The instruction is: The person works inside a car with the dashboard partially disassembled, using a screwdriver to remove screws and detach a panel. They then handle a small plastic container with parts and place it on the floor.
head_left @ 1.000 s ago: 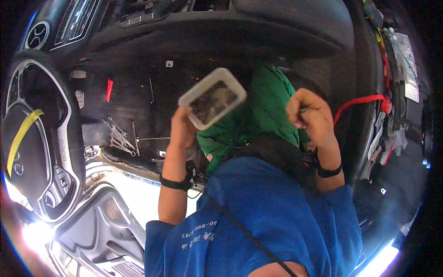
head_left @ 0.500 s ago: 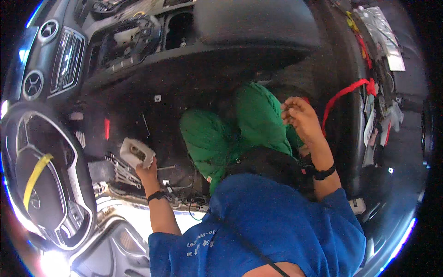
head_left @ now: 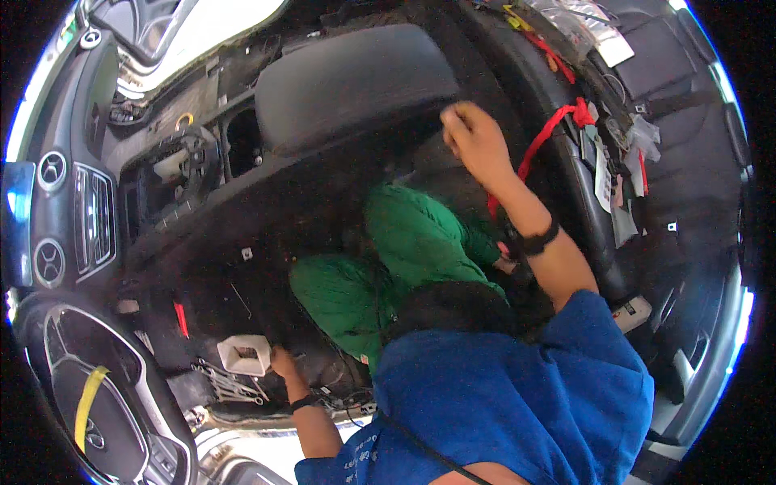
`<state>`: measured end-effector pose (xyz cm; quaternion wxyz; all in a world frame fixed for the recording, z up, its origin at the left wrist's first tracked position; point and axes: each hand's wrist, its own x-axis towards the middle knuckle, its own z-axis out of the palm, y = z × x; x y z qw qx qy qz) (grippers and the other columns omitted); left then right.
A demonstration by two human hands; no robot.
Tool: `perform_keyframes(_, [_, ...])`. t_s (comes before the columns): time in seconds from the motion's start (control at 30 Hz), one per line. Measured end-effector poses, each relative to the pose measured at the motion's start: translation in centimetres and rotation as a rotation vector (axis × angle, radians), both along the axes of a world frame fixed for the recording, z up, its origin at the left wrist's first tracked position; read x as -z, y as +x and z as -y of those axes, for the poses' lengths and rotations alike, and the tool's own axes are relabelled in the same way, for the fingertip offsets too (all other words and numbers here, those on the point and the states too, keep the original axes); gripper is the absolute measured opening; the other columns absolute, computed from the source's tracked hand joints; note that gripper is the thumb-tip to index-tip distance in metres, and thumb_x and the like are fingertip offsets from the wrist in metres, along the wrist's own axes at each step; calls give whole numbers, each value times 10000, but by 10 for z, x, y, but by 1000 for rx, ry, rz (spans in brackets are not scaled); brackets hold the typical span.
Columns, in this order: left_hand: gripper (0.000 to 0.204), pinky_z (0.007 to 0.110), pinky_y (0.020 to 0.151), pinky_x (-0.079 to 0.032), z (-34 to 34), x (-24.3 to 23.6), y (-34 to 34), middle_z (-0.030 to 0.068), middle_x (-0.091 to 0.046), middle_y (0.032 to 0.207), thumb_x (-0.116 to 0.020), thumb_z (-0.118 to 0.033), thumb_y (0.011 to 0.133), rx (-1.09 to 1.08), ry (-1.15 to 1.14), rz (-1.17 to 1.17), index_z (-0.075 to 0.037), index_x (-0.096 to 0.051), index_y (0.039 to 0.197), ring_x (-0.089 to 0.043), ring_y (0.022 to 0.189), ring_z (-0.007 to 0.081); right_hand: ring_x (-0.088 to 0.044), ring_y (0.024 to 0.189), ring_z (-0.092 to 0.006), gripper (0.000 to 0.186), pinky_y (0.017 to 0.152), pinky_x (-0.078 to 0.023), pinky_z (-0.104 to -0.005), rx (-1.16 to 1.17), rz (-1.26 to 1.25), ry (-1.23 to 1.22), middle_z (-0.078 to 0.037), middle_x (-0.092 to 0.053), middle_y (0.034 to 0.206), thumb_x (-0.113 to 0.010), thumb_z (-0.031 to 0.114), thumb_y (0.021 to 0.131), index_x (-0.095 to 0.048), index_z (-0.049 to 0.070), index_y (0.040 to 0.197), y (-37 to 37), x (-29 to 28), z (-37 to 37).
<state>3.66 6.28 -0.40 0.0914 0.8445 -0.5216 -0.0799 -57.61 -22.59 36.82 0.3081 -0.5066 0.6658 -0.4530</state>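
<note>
My left hand [head_left: 283,364] is at the right rim of a small white plastic container [head_left: 257,363], its fingers closed on the edge. The container's opening faces up and its inside looks dark. Beside it on the dark floor lie several silver wrenches [head_left: 234,386]. My right hand [head_left: 478,145] is raised next to the black padded armrest [head_left: 356,85], fingers curled together and slightly blurred. Whether anything small is between them cannot be made out. A red strap [head_left: 540,144] hangs over the seat edge close to my right forearm.
A steering wheel [head_left: 97,396] with yellow tape stands at the left. The opened centre console [head_left: 182,166] lies beyond my green-trousered knees [head_left: 412,234]. A red-handled tool [head_left: 180,320] and a thin rod [head_left: 242,300] lie on the floor. Bags and loose parts [head_left: 643,137] cover the right seat.
My view has turned and shifted. My right hand has moved away from my knee, up toward the armrest. The white container, tilted in my left hand before, now sits more level beside the wrenches.
</note>
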Motion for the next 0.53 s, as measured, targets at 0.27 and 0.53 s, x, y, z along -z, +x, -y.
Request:
perform_keyframes(0.27, [625,540,859,-556,-9,15,-24,321,-607,1249,-576,-390,962,-40,45,493,72,-462,1366,-654,1035,471,-698,854,-449,316,791,-552,-561,129,-708,-256,-234,-722,920,-537,362,981,-662,73,1003,40,-34,137])
perform_keyframes(0.53, [518,485,796,-545,37,40,-38,199,-650,1034,-575,-427,975,-196,9,736,36,-546,1206,-665,978,371,-716,795,-423,338,714,-579,-536,33,-771,-203,-223,-733,901,-492,300,979,-630,6,1070,46,-41,123])
